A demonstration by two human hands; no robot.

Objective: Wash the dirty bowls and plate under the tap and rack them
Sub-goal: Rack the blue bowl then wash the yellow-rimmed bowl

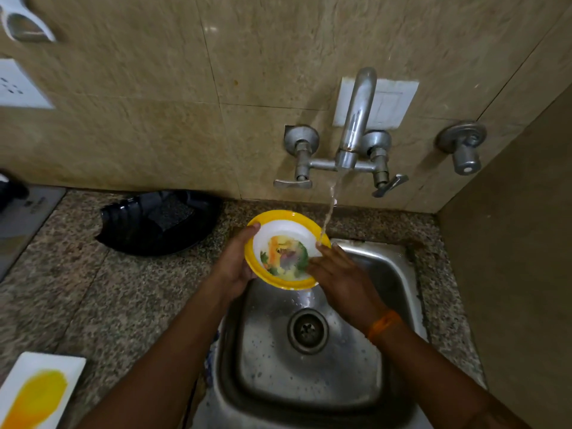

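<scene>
A yellow-rimmed white bowl (283, 239) with coloured food smears inside is held tilted over the steel sink (383, 274). My left hand (236, 263) grips its left rim. My right hand (335, 269) rests its fingers on the bowl's right inner side, where the stream from the running tap (356, 119) lands. A white rectangular plate (40, 388) with a yellow stain lies on the counter at the lower left.
A black dish rack (158, 222) sits on the granite counter (77, 289) left of the sink, against the tiled wall. Two tap handles (292, 182) stick out below the spout. A side wall closes in on the right.
</scene>
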